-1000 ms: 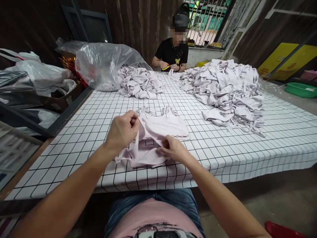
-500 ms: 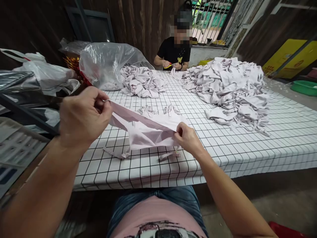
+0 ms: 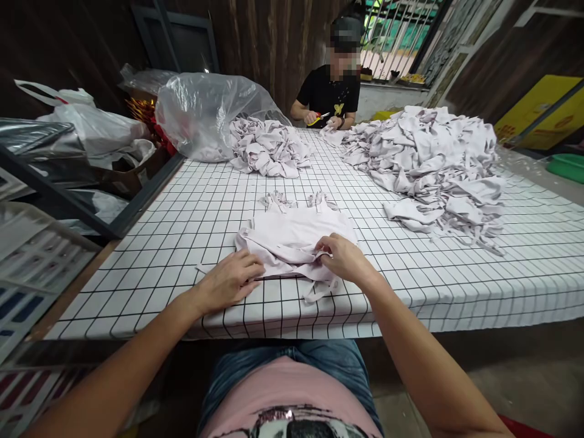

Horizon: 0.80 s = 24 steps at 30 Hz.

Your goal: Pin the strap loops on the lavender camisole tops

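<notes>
A pale lilac garment (image 3: 292, 240) lies on a small stack of like pieces near the front edge of the table (image 3: 182, 225), which wears a white cloth with a black grid. My left hand (image 3: 230, 281) rests on the cloth at the garment's left edge, fingers curled on its corner. My right hand (image 3: 343, 258) pinches the garment's right front edge. Thin straps of the garment trail out toward me under my right hand.
A big heap of the same garments (image 3: 433, 155) fills the right of the table; a smaller heap (image 3: 269, 149) spills from a clear plastic bag (image 3: 205, 112). A person in black (image 3: 328, 91) sits at the far end with yellow-handled scissors. Bags and a dark frame crowd the left.
The garment was lifted and stretched between both hands half a second ago. Now it lies flat on the stack, and my left hand has come down to the table.
</notes>
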{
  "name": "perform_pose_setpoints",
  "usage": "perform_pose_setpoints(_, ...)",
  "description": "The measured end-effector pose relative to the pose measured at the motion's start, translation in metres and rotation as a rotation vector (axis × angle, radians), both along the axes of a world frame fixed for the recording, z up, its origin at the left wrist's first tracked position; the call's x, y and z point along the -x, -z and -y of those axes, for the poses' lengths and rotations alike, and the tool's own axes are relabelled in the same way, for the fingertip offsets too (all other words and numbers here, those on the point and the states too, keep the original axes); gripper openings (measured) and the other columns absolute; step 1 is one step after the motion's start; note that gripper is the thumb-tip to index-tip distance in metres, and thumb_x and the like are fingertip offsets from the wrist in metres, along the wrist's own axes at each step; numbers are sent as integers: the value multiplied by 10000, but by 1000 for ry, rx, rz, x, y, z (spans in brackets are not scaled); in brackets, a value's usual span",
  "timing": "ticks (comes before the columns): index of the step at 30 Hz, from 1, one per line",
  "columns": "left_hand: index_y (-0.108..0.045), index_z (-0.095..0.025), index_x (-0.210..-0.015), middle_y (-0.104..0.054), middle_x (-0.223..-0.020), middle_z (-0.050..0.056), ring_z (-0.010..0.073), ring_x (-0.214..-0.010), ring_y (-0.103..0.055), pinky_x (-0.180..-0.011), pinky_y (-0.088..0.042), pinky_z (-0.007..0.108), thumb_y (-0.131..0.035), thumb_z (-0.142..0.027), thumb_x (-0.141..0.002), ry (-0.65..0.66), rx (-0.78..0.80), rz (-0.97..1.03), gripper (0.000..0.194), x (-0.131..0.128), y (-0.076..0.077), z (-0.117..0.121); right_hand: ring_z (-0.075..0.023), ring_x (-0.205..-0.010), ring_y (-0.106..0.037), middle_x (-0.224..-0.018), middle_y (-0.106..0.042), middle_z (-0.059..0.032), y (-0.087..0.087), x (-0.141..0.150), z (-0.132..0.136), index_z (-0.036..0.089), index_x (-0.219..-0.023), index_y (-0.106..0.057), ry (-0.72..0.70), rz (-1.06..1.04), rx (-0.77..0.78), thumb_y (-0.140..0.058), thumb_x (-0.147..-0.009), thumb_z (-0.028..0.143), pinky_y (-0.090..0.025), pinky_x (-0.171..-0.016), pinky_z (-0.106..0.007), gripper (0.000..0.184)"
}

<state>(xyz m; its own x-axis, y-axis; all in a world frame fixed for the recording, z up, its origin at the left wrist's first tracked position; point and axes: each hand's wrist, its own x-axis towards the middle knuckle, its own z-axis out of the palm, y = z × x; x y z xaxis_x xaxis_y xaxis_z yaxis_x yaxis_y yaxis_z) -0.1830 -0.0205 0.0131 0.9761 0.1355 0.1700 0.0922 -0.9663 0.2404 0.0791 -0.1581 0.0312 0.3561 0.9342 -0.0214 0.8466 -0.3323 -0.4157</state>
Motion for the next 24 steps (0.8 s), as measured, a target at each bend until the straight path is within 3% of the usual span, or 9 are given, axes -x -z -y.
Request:
perform_pose_setpoints(3,-633,-168,-904,-639,-946,91,217,-927,-531,-846,-461,371,-440,-140,-902,-10,55,17,195,-1,-6,-3,-168,-752,-547,-881,-646,-53,-6,0,-5,206,-829,-644,-31,-5,63,-530,-758,173,-321,-558,-252,139)
perform_pose_setpoints(5,-616,-174,-914,-632,-920,84,208,-910,-540,-832,-469,349,-427,-190,-918,-56,176,49,190,3,-19,-4,-153,-673,-526,-778,-639,-35,-16,-5,-3,203,-800,-621,-10,-43,84,-534,-763,195,-321,-531,-249,95)
perform_pose_setpoints(11,-578,-200,-903,-625,-816,46,164,-720,-588,-664,-497,274,-447,-431,-920,-230,659,52,266,28,-84,-7,-119,-571,-516,-668,-605,-13,-76,-28,24,198,-834,-616,-35,-270,51,-559,-833,358,-352,-486,-230,170)
perform_pose_setpoints(14,-578,-202,-836,-612,-752,38,156,-643,-574,-588,-478,262,-506,-479,-867,-292,743,79,288,23,-101,-20,-116,-553,-536,-626,-599,-6,-100,-39,20,197,-859,-625,-64,-329,78,-627,-810,407,-375,-490,-229,215)
perform_pose_setpoints(17,-578,-200,-842,-613,-787,31,160,-699,-580,-632,-481,263,-540,-481,-834,-348,689,92,284,6,-90,-47,-129,-588,-580,-690,-645,-35,-98,-51,3,189,-866,-623,-10,-356,119,-696,-763,438,-414,-513,-238,279)
perform_pose_setpoints(20,-574,-190,-928,-632,-893,49,190,-810,-597,-714,-488,299,-530,-473,-830,-471,511,64,302,-7,-62,-66,-142,-617,-610,-787,-676,-69,-74,-50,-7,181,-883,-597,86,-330,117,-659,-788,511,-419,-513,-248,349)
perform_pose_setpoints(22,-558,-180,-964,-622,-961,71,214,-874,-593,-746,-482,324,-532,-476,-834,-546,315,81,324,-6,-44,-60,-145,-609,-598,-785,-671,-69,-53,-34,1,184,-863,-580,84,-275,97,-594,-812,593,-393,-496,-250,412)
perform_pose_setpoints(24,-543,-176,-966,-605,-965,77,216,-880,-580,-747,-474,327,-518,-483,-862,-462,218,91,326,1,-29,-39,-145,-600,-566,-731,-647,-47,-30,-9,16,194,-796,-564,-32,-252,118,-592,-794,632,-364,-492,-251,439)
